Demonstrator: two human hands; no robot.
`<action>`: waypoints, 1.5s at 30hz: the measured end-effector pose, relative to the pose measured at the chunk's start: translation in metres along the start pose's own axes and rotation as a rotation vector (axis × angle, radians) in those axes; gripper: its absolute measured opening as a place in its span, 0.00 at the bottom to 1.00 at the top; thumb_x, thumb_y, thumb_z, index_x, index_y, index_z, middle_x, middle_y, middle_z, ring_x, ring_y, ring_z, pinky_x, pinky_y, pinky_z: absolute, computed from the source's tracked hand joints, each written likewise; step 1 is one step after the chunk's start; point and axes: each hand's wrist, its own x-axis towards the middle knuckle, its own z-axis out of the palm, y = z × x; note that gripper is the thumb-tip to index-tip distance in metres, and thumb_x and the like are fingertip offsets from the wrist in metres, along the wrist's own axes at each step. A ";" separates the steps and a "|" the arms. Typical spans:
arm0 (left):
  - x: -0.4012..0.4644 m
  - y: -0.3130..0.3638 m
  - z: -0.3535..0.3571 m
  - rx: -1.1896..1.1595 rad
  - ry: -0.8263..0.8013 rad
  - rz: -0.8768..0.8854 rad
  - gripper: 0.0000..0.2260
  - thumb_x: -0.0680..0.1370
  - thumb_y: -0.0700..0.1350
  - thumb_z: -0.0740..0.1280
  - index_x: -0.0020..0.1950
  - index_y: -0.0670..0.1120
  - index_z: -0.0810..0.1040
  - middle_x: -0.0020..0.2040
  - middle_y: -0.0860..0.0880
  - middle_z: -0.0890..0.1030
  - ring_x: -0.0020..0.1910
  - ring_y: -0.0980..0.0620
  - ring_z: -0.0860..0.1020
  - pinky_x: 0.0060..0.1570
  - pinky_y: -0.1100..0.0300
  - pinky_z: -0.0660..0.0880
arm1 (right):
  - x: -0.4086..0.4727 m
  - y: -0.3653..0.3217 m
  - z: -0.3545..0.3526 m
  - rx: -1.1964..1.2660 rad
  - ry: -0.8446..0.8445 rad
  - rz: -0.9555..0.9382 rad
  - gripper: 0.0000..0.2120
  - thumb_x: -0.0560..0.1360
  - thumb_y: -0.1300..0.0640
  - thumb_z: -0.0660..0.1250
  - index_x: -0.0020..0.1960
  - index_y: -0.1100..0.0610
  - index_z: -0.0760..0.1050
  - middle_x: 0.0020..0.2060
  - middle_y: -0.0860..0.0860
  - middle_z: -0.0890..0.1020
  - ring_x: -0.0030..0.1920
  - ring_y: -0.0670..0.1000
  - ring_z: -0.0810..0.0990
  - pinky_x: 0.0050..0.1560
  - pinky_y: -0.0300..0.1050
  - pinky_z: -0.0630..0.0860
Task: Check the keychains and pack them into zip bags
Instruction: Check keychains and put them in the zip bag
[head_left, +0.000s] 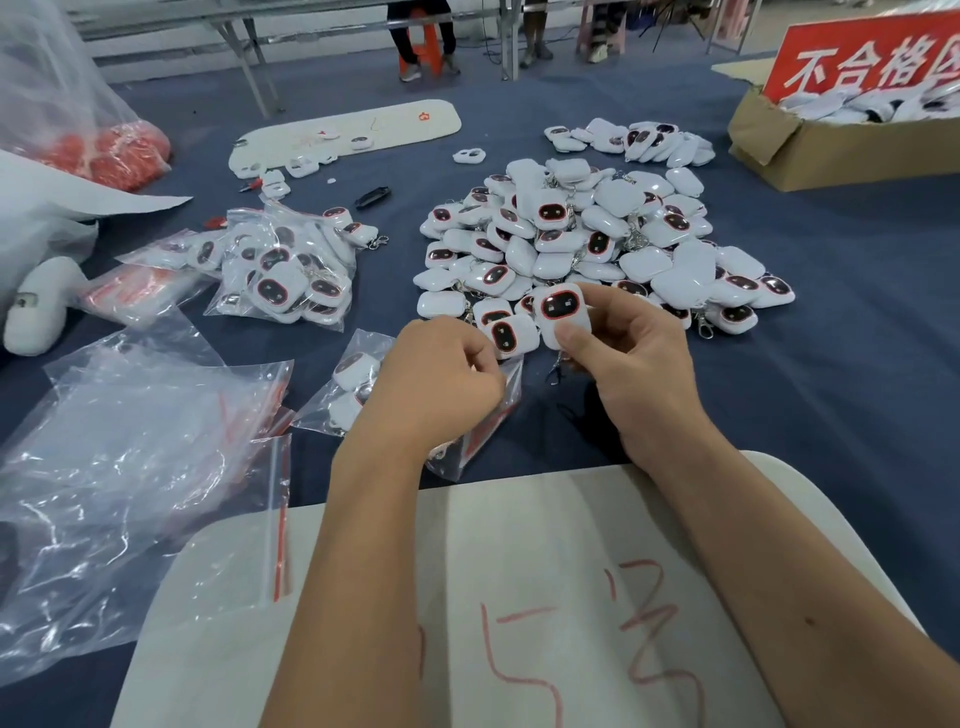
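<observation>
One white keychain (563, 314) with a red-rimmed dark face was held pinched between thumb and fingers of the right hand (631, 358), just in front of the near edge of the loose keychain pile (587, 244). A second keychain (511, 336) was gripped by the curled fingers of the left hand (441, 384), directly above a partly filled zip bag (363, 384) lying on the blue table cover (831, 364). Filled bags (285, 270) were noted far left; empty zip bags (130, 467) near left.
</observation>
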 end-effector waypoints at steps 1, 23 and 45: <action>0.000 0.000 0.000 -0.022 0.028 0.000 0.11 0.72 0.38 0.69 0.29 0.48 0.79 0.29 0.57 0.78 0.33 0.55 0.75 0.35 0.61 0.72 | 0.000 0.000 0.000 -0.010 -0.008 -0.012 0.12 0.78 0.62 0.74 0.56 0.47 0.85 0.43 0.54 0.86 0.41 0.45 0.81 0.46 0.40 0.81; 0.000 0.007 0.001 -0.220 0.193 -0.047 0.12 0.70 0.40 0.73 0.28 0.46 0.78 0.23 0.57 0.77 0.24 0.60 0.74 0.26 0.72 0.67 | -0.013 -0.002 0.014 -0.509 -0.112 -0.211 0.07 0.75 0.59 0.76 0.45 0.57 0.78 0.31 0.49 0.78 0.31 0.45 0.73 0.36 0.35 0.70; 0.001 0.015 0.003 -0.323 0.431 0.137 0.12 0.71 0.40 0.73 0.30 0.44 0.75 0.25 0.54 0.72 0.27 0.57 0.69 0.30 0.69 0.65 | -0.026 -0.013 0.021 -0.311 -0.546 -0.082 0.19 0.81 0.65 0.63 0.40 0.45 0.80 0.25 0.57 0.76 0.24 0.46 0.70 0.28 0.40 0.68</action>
